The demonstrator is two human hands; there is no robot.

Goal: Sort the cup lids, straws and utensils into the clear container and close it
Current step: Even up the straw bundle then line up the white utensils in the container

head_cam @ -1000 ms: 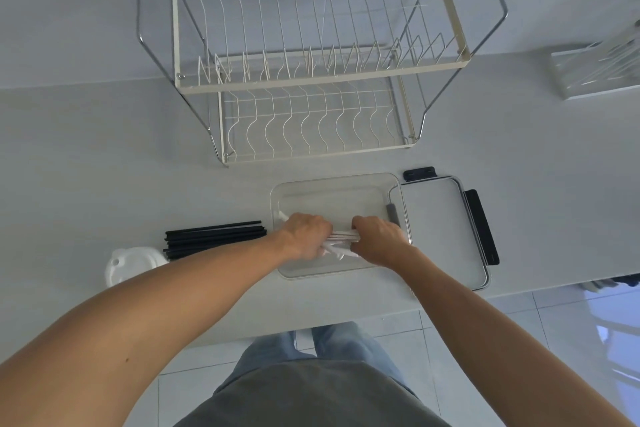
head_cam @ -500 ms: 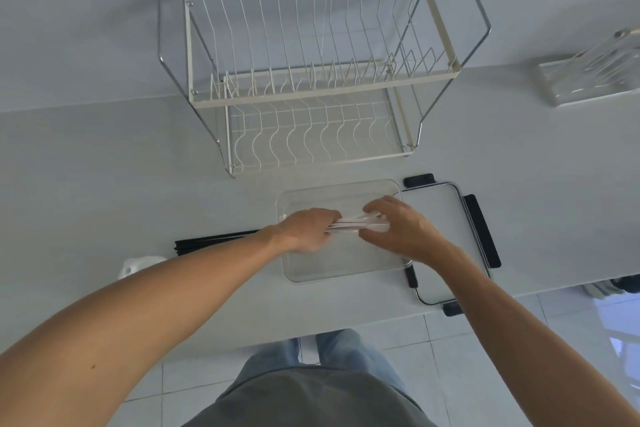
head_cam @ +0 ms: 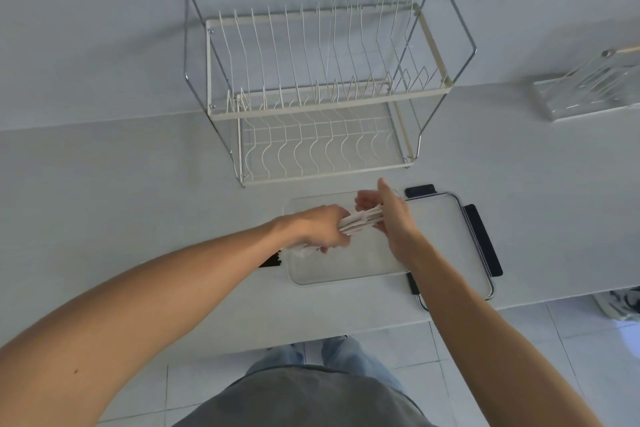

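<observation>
Your left hand (head_cam: 317,227) grips the white utensils (head_cam: 360,220) over the clear container (head_cam: 346,267), mid-frame; your right hand (head_cam: 389,215), fingers straight, touches their ends

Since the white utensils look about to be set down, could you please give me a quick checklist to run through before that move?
1. Left hand has a firm grip on the white utensils: ok.
2. Right hand, fingers straight, squares up the bundle's far end: ok.
3. Bundle is over the clear container: ok.
4. Container floor below is bare: cannot tell, the hands hide part of it.
5. Container lid lies off, beside the container on the right: ok.
6. Black straws remain outside on the counter: not ok, to be sorted later.
</observation>
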